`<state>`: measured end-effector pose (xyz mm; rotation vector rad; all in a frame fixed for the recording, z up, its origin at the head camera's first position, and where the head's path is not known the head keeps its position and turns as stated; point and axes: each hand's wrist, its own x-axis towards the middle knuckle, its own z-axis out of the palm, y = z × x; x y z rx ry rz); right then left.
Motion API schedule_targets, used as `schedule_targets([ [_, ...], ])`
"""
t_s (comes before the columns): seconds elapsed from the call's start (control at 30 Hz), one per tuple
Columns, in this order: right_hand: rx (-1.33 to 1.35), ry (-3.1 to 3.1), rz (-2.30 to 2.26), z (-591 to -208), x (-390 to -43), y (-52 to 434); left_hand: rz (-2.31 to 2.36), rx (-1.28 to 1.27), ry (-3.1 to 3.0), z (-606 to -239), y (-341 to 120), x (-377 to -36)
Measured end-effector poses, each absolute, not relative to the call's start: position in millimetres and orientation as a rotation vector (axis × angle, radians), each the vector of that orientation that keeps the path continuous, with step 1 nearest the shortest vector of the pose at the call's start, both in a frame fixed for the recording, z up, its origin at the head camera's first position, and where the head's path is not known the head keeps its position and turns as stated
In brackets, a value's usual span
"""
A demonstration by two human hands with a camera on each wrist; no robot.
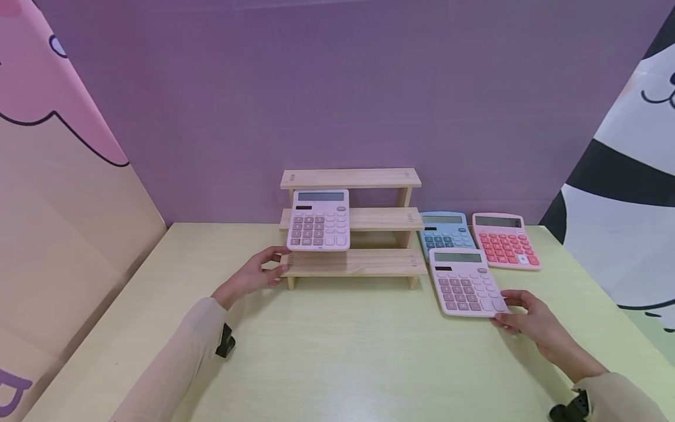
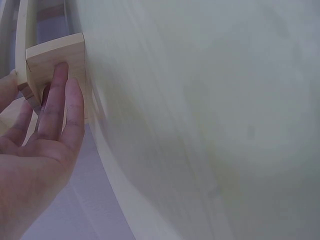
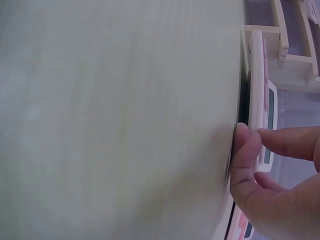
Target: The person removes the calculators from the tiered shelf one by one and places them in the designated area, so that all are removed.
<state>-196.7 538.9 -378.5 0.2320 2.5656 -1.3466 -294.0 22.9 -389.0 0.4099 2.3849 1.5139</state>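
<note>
A three-tier wooden rack [image 1: 364, 263] stands at the middle back of the table, with a light pink calculator [image 1: 320, 230] leaning upright on its left part. My left hand [image 1: 257, 271] grips the left end of the lowest step. In the left wrist view the fingers [image 2: 59, 107] reach along the end of the wooden rack [image 2: 65, 52], thumb at the step's edge. At the right, my right hand [image 1: 532, 322] pinches the lower right corner of a second light pink calculator [image 1: 466, 287]. The right wrist view shows fingertips under this calculator's edge [image 3: 257, 85], thumb on top.
Behind the pinched calculator lie a blue calculator [image 1: 448, 231], partly covered by it, and a pink calculator [image 1: 506, 241] with coral keys. A purple wall panel [image 1: 348, 88] rises behind the table [image 1: 327, 351]; cartoon panels flank both sides.
</note>
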Motion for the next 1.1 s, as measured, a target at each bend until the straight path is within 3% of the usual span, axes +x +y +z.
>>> schedule_targets([
  [1.1, 0.185, 2.549, -1.371, -369, -196, 546, 1.513, 0.412, 2.384, -390, 22, -294],
])
